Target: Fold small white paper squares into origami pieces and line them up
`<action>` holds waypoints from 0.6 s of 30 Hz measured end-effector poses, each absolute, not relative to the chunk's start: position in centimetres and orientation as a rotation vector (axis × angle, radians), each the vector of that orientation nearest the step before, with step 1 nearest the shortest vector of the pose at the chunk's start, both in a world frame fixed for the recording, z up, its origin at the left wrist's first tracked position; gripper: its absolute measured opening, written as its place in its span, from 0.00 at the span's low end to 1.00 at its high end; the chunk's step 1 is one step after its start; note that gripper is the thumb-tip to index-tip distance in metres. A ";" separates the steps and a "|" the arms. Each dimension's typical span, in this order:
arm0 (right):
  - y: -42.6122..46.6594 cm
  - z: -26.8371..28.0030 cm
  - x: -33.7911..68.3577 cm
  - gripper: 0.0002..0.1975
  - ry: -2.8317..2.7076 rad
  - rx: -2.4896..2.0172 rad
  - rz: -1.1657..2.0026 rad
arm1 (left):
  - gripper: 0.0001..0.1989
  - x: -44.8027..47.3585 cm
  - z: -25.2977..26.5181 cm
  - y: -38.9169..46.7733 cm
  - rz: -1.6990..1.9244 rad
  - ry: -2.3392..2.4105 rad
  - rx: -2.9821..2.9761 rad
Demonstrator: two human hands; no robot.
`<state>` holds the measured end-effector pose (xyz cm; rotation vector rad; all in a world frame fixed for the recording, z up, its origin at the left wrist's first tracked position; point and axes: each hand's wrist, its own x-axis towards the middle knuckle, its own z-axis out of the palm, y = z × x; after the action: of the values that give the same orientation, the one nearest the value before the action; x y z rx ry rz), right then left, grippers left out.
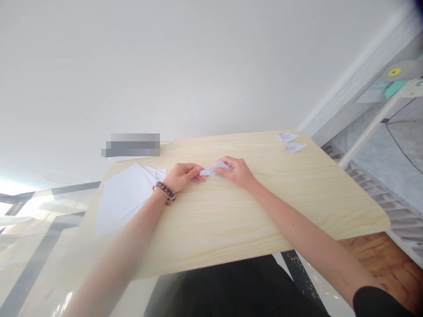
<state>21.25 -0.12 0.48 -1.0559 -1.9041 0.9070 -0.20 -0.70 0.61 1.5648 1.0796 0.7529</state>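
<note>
A small piece of folded white paper [216, 168] is held just above the middle of the table. My left hand [185, 175] pinches its pointed left end between thumb and fingers. At the other end, my right hand [237, 171] grips the wider part, thumb in front and fingers behind. Beaded bracelets [163, 192] circle my left wrist. Beside that wrist lies a spread of white paper sheets [124, 193], partly covered by my left forearm. Two folded paper pieces [294, 147] rest near the far right corner.
The light wood table [231, 233] stands against a white wall [198, 66]. A pixelated, unreadable object [132, 146] sits at its far left corner. On the right, a white pole [370, 125] rises beside the table, with a dark cable [401, 147] behind it.
</note>
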 end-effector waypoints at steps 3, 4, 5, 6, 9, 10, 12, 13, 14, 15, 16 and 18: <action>-0.1 0.5 21.2 0.11 -1.907 -1.076 0.885 | 0.18 -0.2 0.8 -0.8 0.721 1.106 1.610; -0.1 0.4 21.2 0.11 -1.907 -1.083 0.879 | 0.18 -0.1 0.9 -0.8 0.719 1.119 1.619; -0.1 0.4 21.2 0.11 -1.909 -1.089 0.873 | 0.18 -0.1 1.0 -0.9 0.721 1.131 1.624; -0.1 0.4 21.2 0.12 -1.911 -1.095 0.865 | 0.18 0.0 1.0 -1.0 0.725 1.143 1.630; -0.1 0.4 21.2 0.12 -1.925 -1.112 0.838 | 0.18 0.2 1.2 -1.3 0.715 1.189 1.674; -0.1 0.4 21.2 0.11 -1.932 -1.115 0.832 | 0.19 0.3 1.2 -1.4 0.711 1.212 1.697; -0.1 0.4 21.2 0.11 -1.949 -1.116 0.823 | 0.18 0.5 1.3 -1.6 0.700 1.265 1.751; -0.1 0.5 21.2 0.11 -1.958 -1.117 0.820 | 0.18 0.6 1.4 -1.7 0.698 1.291 1.781; -0.1 0.5 21.2 0.11 -1.964 -1.119 0.817 | 0.17 0.7 1.4 -1.8 0.698 1.315 1.812; -0.1 0.5 21.2 0.11 -1.967 -1.124 0.815 | 0.17 0.8 1.5 -1.8 0.697 1.335 1.842; -0.1 0.5 21.1 0.10 -1.968 -1.130 0.814 | 0.16 0.8 1.5 -1.9 0.700 1.350 1.869; -0.1 0.5 21.1 0.10 -1.967 -1.138 0.816 | 0.14 1.0 1.6 -1.9 0.706 1.369 1.915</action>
<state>21.13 -0.09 0.45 -1.1384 -1.9671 0.8161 0.98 -1.88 1.62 1.9146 1.3693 0.7058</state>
